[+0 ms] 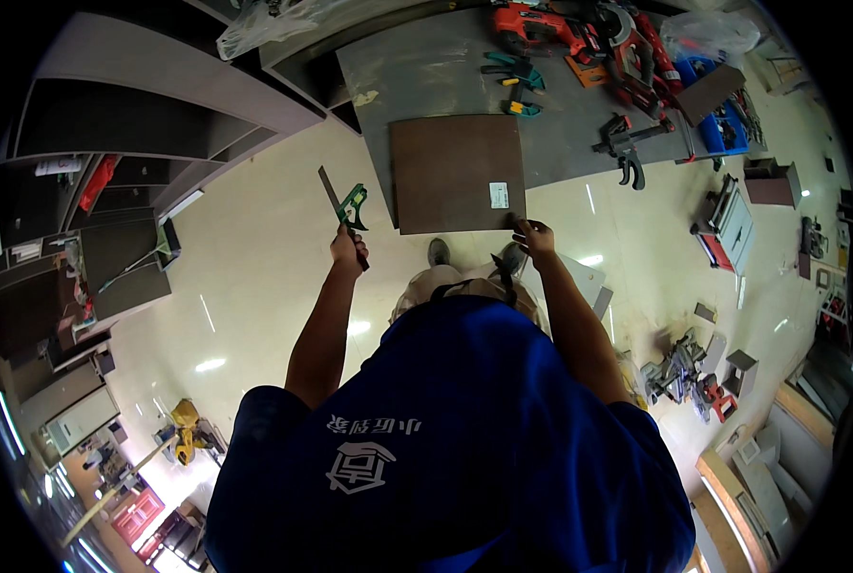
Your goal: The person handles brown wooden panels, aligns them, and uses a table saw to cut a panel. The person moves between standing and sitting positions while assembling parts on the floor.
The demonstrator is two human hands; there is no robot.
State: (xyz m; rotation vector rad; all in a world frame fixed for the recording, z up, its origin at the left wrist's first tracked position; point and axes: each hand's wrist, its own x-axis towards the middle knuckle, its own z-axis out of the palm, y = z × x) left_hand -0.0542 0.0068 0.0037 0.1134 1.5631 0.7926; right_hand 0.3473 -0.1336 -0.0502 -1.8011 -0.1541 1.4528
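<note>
My left hand [349, 248] is closed around a combination square [352, 204] with a green head and a dark blade. I hold it out in the air, left of a flat brown board [457, 174]. The board lies on the grey worktable [374, 81] and juts past its near edge; a white label [499, 195] is stuck near its right side. At the board's near right corner, my right hand [535, 238] has its fingers bent in a pinch at the edge. Small details between those fingers are too dark to make out.
Green clamps [516, 78] lie beyond the board. Red power tools [546, 31], a black clamp [627, 148] and a blue bin [722, 129] crowd the table's right side. Dark cabinets [130, 119] stand left. A miter saw [676, 371] sits on the floor at right.
</note>
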